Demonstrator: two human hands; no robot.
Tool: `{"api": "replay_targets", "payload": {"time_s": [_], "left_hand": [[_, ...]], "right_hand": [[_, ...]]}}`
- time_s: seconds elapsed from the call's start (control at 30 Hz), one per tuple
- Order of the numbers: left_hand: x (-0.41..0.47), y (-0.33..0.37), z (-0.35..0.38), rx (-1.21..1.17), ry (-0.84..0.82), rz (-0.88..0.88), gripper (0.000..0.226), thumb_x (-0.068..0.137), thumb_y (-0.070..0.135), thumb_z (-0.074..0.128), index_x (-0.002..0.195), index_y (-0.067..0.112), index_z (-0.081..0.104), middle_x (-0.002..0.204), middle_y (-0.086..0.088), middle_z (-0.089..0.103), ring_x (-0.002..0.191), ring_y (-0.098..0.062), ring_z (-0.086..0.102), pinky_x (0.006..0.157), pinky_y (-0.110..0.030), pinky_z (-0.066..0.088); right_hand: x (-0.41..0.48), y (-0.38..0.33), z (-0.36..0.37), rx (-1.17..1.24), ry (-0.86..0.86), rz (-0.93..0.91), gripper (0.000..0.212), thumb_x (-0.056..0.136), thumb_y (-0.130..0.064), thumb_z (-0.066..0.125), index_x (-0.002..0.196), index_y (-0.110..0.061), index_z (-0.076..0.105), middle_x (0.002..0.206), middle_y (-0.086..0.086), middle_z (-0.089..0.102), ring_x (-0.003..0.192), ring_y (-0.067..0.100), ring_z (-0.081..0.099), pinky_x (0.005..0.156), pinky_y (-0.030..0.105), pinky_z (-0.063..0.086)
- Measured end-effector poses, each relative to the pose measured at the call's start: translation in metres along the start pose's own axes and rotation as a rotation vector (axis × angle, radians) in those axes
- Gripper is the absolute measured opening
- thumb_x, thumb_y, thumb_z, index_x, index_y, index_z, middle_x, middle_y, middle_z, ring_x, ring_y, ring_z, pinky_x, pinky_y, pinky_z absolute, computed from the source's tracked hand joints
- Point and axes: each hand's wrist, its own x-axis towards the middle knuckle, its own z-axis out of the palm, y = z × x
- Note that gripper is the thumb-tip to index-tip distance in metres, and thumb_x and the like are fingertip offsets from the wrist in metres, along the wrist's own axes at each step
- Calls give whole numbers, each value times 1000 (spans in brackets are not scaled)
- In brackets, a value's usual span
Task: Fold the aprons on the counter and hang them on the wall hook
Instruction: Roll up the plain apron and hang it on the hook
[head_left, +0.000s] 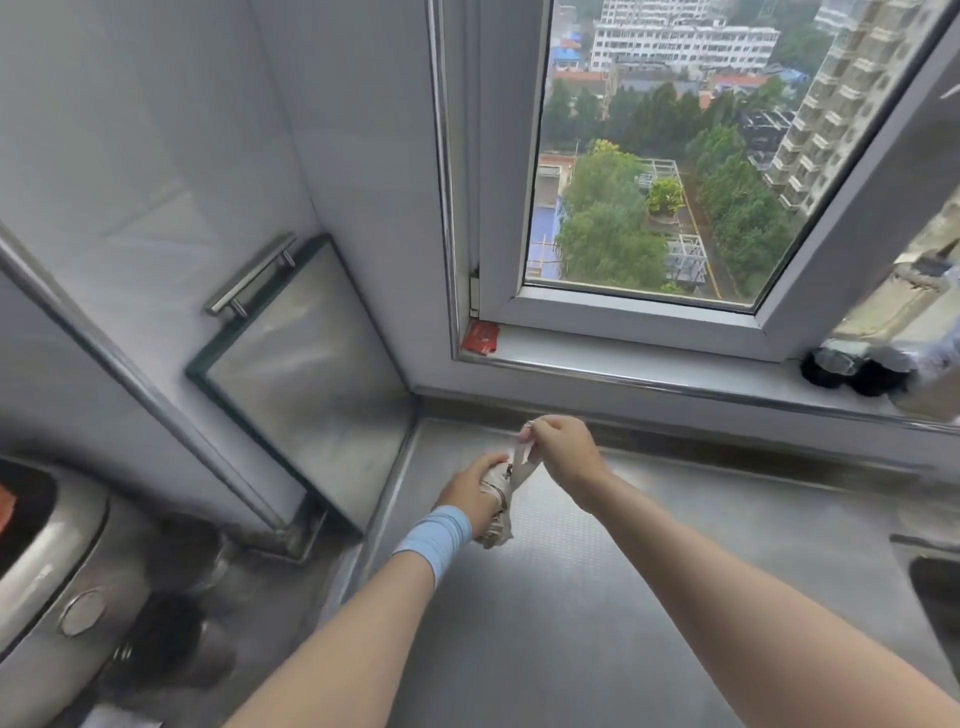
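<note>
Forearms (363, 649) reach over the counter (649, 597); left hand (475, 491) grips the rolled apron (501, 519), long axis near-to-far, while right hand (563, 447) pinches its strap (521, 460) just beyond the far end.

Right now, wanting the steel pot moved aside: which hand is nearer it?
Left. The left hand, gripping the rolled apron, is right of the steel pot; the right hand, pinching the apron strap, is farther right.

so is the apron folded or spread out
Folded: the apron is a tight bundle in the left hand, the right hand pinching its strap.
</note>
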Motion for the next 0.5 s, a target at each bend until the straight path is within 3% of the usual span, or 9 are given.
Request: {"api": "replay_targets", "payload": {"time_s": [0.1, 0.17, 0.23, 0.33, 0.5], "left_hand": [[-4, -27, 40, 92, -51, -93, 63, 89, 25, 45, 145, 46, 25, 143, 1, 36, 113, -27, 53, 85, -32, 47], [-6, -45, 61, 97, -55, -131, 70, 89, 28, 49, 150, 37, 16, 149, 2, 32, 123, -26, 47, 93, -34, 45], [-6, -63, 76, 143, -58, -151, 72, 88, 24, 50, 151, 30, 16, 150, 0, 33, 133, -25, 39, 104, -35, 38], [-7, -82, 96, 276, -44, -127, 66, 85, 16, 49, 146, 31, 28, 140, 0, 41, 133, -23, 34, 108, -32, 32], [-11, -85, 114, 380, 75, -121, 54, 90, 23, 42, 143, 30, 34, 133, 0, 42, 128, -22, 32, 107, -33, 26]], "right_hand": [[-5, 49, 10, -84, -55, 78, 25, 89, -14, 51, 90, -16, 76, 92, -10, 72, 81, 5, 63, 78, 27, 50], [-9, 83, 18, -160, -116, 93, 24, 88, -16, 51, 94, -19, 74, 110, -18, 69, 92, 6, 67, 86, 28, 53], [-13, 113, 25, -258, -176, 101, 19, 89, -19, 53, 88, -14, 72, 103, -25, 67, 85, 6, 67, 79, 26, 54], [-19, 147, 32, -419, -221, 68, 28, 93, -32, 58, 69, -22, 67, 66, -13, 64, 68, 14, 58, 64, 28, 45], [-19, 165, 38, -351, -195, 32, 21, 95, -33, 61, 91, -19, 75, 77, -9, 71, 79, 14, 63, 74, 27, 48]]}}
